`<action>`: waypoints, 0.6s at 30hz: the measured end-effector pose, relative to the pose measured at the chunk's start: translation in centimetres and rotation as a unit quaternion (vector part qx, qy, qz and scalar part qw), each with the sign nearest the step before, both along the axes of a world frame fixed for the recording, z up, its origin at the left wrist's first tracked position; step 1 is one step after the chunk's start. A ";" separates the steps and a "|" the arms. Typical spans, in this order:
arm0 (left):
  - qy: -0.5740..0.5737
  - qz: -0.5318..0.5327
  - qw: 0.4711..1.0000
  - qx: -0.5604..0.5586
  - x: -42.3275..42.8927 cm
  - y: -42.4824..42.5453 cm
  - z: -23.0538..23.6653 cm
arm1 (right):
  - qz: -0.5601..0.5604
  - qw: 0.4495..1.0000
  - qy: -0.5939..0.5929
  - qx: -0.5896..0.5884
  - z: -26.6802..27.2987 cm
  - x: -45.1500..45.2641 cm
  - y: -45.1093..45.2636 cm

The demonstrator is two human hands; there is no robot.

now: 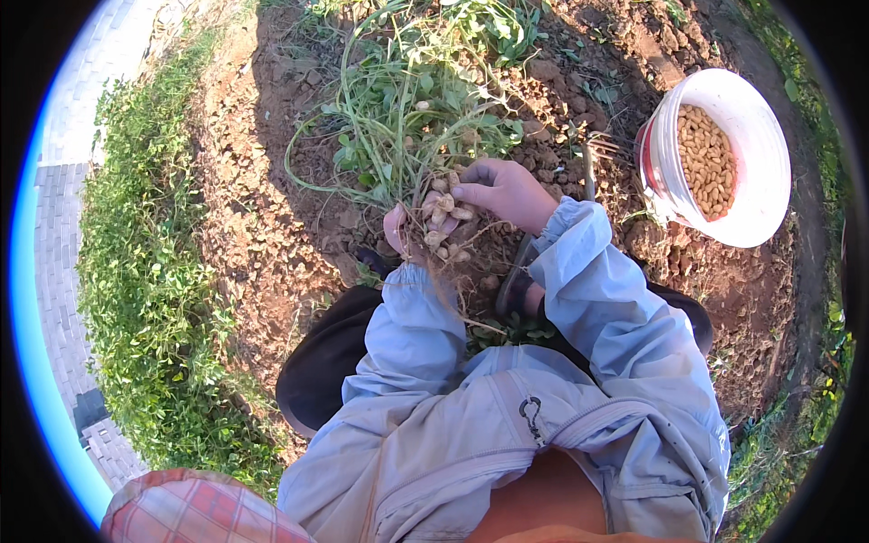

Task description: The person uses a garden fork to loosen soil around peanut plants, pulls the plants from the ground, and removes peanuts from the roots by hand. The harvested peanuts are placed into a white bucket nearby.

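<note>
A pulled peanut plant (394,129) lies on the soil with its green stems pointing away from me. My left hand (407,231) is closed around the plant's root end, from which thin roots hang. Pale, unshelled peanut pods (445,210) cluster at those roots, over my left palm. From the right, my right hand (506,193) reaches in, its thumb and fingertips on the upper pods. Off to the right, a white and red plastic bucket (767,163) leans over and holds many loose peanuts (706,163).
A fork-like hand tool (590,163) with metal tines lies between the plant and the bucket. Low green plants (149,271) grow at the left, beside grey paving (58,231). My shoe (514,288) is on the brown soil just below my right hand.
</note>
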State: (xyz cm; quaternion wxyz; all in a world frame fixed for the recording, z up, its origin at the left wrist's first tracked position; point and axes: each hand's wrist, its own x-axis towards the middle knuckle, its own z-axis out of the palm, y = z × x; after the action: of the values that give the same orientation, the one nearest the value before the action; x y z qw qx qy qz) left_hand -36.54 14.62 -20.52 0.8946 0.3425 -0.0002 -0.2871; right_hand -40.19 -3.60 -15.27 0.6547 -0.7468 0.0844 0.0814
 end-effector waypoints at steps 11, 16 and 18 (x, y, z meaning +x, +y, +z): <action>0.004 -0.153 0.938 -0.312 0.7 -1.3 0.1 | -0.066 0.833 0.060 0.546 -1.6 -0.7 0.8; 0.036 -0.087 0.969 -0.228 0.9 -0.9 1.7 | -0.094 0.907 0.049 0.408 -0.6 -1.5 0.0; 0.005 -0.081 0.972 -0.222 0.8 -1.2 0.0 | -0.076 0.971 0.061 0.218 0.9 -1.1 1.0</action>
State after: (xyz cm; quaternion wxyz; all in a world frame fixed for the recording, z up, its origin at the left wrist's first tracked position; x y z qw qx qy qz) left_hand -35.78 13.42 -20.47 0.9221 0.1328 -0.0868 -0.3529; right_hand -41.27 -2.63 -14.39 0.7998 -0.5707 0.1610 0.0931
